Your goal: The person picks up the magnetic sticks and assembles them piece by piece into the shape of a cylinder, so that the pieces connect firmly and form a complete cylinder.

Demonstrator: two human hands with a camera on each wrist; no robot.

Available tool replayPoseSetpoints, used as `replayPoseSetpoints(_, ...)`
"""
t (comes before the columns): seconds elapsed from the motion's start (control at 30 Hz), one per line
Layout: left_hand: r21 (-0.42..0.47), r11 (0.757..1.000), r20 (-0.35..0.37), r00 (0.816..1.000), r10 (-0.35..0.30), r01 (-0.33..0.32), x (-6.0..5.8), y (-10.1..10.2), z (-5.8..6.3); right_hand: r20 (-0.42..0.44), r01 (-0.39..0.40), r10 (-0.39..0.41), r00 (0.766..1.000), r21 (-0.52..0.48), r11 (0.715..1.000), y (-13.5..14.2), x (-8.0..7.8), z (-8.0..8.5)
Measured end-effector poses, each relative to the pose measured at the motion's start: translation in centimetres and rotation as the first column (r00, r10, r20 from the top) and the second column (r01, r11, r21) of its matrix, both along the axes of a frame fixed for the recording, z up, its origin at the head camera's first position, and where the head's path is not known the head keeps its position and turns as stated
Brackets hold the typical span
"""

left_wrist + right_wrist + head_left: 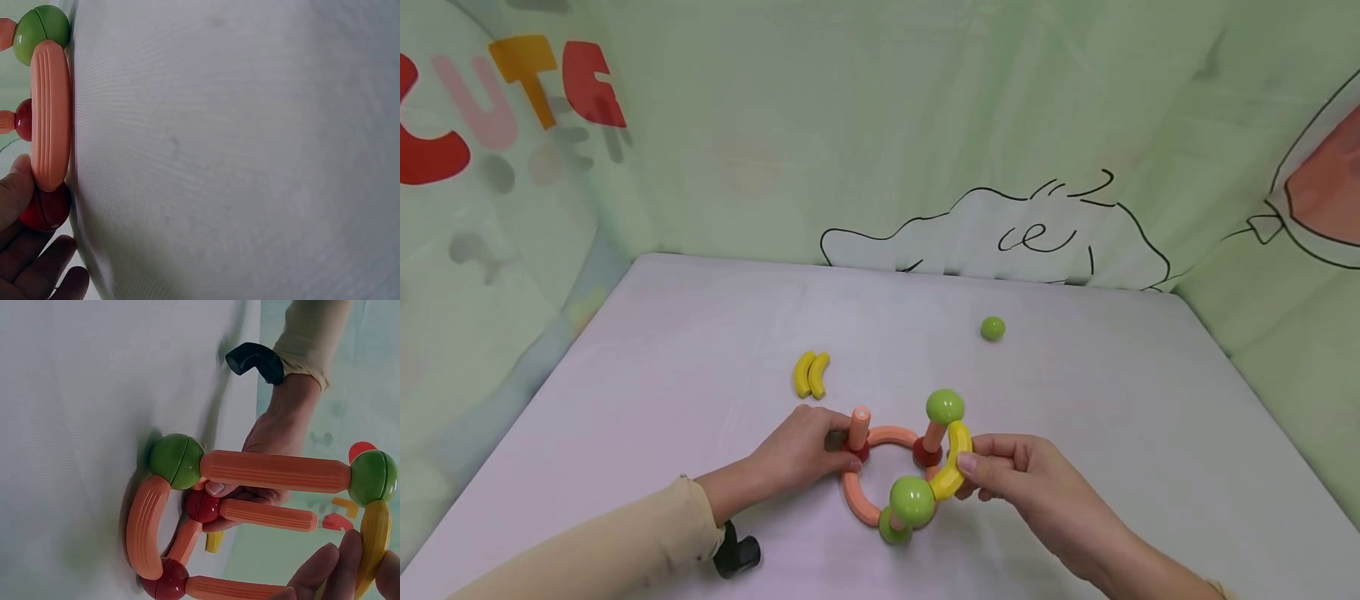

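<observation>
A ring of curved orange sticks (859,498) lies on the table, joined by red balls and a green ball (891,530). Three straight orange sticks rise from it; the left one (860,427) has a bare top. Larger-looking green balls (945,407) cap the other two. My left hand (793,446) pinches the red ball (47,209) at the ring's left between thumb and fingers. With thumb and fingers, my right hand (1037,492) pinches a yellow curved stick (375,534). That stick spans the two upper green balls in the head view; its lower end is out of the right wrist view.
Two yellow curved sticks (811,374) lie side by side beyond my left hand. A loose green ball (992,328) sits near the table's back. Printed cloth walls (895,125) stand behind the table and at its sides. A black device (737,553) is at my left wrist.
</observation>
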State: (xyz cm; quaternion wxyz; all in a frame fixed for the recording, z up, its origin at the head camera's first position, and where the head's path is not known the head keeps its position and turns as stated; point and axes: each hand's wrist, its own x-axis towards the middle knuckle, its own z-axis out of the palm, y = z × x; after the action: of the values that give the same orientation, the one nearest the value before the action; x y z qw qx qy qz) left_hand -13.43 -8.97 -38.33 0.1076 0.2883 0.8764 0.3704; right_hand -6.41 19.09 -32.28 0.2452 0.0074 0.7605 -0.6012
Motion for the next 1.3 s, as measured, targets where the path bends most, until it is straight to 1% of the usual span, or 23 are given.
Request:
replayPoseSetpoints(0.17, -0.006, 1.000, -0.002, 1.000, 0.000, 0.000, -0.01, 0.02, 0.02, 0.015, -0.013, 0.014, 1.000, -0.055, 0.998, 0.11, -0.22, -0.16)
replayPoseSetpoints(0.53, -0.005, 1.000, -0.001, 1.000, -0.001, 0.001, -0.04, 0.03, 0.08, 0.003, -0.060, 0.061, 0.998, -0.149, 0.987, 0.33, -0.19, -0.63)
replayPoseSetpoints(0.77, -0.002, 1.000, 0.006, 1.000, -0.003, 0.003, -0.07, 0.03, 0.01, 0.022, -0.048, 0.052, 0.998, -0.129, 0.990, 0.37, -0.20, -0.52)
replayPoseSetpoints(0.97, -0.007, 1.000, 0.014, 1.000, 0.002, -0.002, -0.06, 0.04, 0.07, 0.001, -0.062, 0.063, 0.998, -0.134, 0.989, 0.33, -0.14, -0.55)
replayPoseSetpoints(1.3, -0.001, 1.000, 0.021, 1.000, 0.000, 0.000, -0.05, 0.01, 0.10, 0.026, -0.041, 0.043, 0.999, -0.076, 0.996, 0.15, -0.08, -0.37)
